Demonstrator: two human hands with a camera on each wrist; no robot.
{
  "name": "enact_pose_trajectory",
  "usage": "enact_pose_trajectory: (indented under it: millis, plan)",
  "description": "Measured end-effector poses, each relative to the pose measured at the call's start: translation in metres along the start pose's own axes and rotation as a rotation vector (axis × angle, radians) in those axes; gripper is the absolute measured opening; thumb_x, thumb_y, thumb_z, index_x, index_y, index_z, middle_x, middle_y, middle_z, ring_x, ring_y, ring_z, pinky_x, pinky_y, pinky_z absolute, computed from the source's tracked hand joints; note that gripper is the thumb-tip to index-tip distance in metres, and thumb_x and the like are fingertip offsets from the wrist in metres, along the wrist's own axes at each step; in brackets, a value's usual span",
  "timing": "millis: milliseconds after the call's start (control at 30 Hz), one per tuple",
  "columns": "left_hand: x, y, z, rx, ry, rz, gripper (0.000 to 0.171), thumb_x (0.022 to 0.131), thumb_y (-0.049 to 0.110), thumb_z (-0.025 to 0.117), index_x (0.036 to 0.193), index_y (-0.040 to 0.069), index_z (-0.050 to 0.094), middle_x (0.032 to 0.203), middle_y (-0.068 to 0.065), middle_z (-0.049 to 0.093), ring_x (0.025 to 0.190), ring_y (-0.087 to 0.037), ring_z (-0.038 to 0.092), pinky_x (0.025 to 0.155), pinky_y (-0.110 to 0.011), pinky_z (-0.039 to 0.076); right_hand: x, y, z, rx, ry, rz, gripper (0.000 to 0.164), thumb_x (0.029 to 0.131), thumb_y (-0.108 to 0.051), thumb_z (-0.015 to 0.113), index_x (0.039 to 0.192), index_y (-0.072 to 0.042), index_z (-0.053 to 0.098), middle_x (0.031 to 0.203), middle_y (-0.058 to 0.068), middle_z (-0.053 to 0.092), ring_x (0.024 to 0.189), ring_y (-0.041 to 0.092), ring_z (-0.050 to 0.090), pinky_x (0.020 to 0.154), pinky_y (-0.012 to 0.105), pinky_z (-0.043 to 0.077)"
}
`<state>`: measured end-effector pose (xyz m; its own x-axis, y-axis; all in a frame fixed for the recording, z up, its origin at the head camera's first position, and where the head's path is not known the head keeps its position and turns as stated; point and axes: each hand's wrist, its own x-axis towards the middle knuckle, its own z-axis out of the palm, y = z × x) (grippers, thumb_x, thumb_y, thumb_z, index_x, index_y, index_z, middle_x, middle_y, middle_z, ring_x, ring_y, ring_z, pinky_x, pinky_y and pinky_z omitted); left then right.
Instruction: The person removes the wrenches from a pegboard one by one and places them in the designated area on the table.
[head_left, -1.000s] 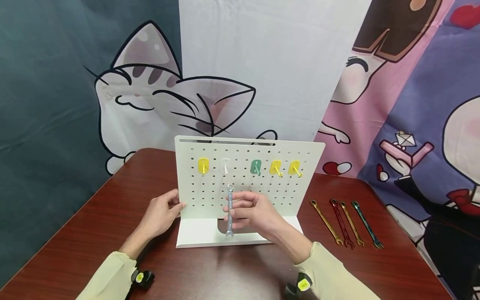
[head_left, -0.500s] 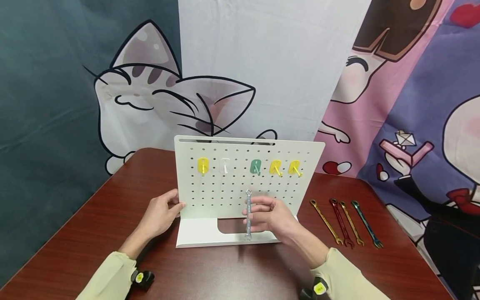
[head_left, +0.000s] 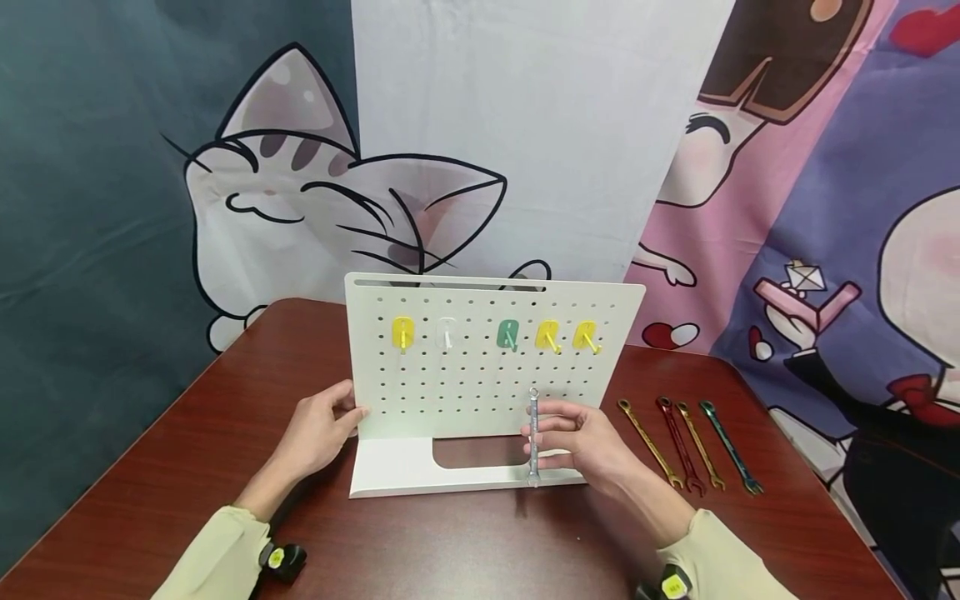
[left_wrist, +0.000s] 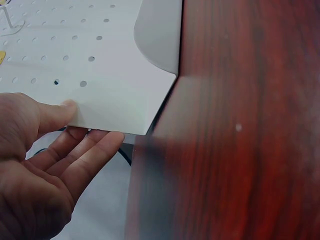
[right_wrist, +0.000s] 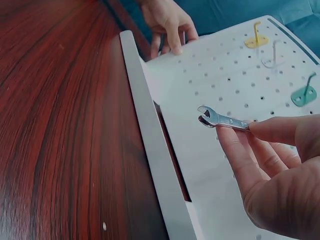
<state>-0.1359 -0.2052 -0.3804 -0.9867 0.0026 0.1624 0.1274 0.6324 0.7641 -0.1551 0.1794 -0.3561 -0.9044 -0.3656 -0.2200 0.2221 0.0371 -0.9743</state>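
My right hand [head_left: 592,443] pinches a silver combination wrench [head_left: 534,437] between thumb and fingers. The wrench stands upright in front of the lower right part of a white pegboard [head_left: 465,383], ring end up. In the right wrist view the open jaw end of the wrench [right_wrist: 212,117] points away from the thumb. At the board's left edge, my left hand [head_left: 318,429] pinches the panel, thumb on the front face and fingers behind, as the left wrist view shows. A row of hooks sits high on the board: yellow [head_left: 402,333], clear [head_left: 446,333], green [head_left: 507,334] and two more yellow [head_left: 548,335].
Several wrenches lie on the brown table [head_left: 450,550] right of the board: a gold one [head_left: 651,444], a red one [head_left: 681,447], another gold one [head_left: 701,446] and a green one [head_left: 731,447]. A cartoon-printed cloth [head_left: 540,125] hangs behind.
My right hand has carried the silver wrench to the right and slightly down across the front of the board. The left hand keeps its grip on the left edge.
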Motion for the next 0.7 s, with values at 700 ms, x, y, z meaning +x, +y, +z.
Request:
enact_pose_trajectory:
  millis: [700]
  plan:
    - [0.0, -0.002, 0.001, -0.013, 0.006, -0.002, 0.009, 0.101, 0.002, 0.067, 0.11, 0.006, 0.067, 0.097, -0.011, 0.07, 0.096, -0.027, 0.075, 0.076, -0.032, 0.067, -0.018, 0.008, -0.046, -0.003, 0.05, -0.027, 0.049, 0.095, 0.003, 0.071, 0.141, 0.007, 0.053, 0.109, 0.009, 0.079, 0.091, 0.018, 0.078, 0.081, 0.04, 0.068]
